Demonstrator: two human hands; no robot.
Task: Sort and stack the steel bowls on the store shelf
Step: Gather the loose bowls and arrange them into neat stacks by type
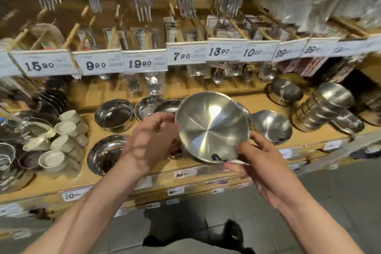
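Both hands hold one steel bowl (pixel 212 128) above the wooden shelf (pixel 259 101), its brushed underside tilted toward the camera. The left hand (pixel 152 140) grips the bowl's left rim; the right hand (pixel 257 161) pinches its lower right edge. A leaning stack of bowls (pixel 323 107) stands to the right, and price tags (pixel 144 64) hang above.

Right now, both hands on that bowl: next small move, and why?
Probably carry the held bowl right and set it on the upside-down bowl just beside it. The left hand and right hand grip its rim and it is turned base toward the camera, like the inverted stack further right. Whether the sizes match I can't tell.
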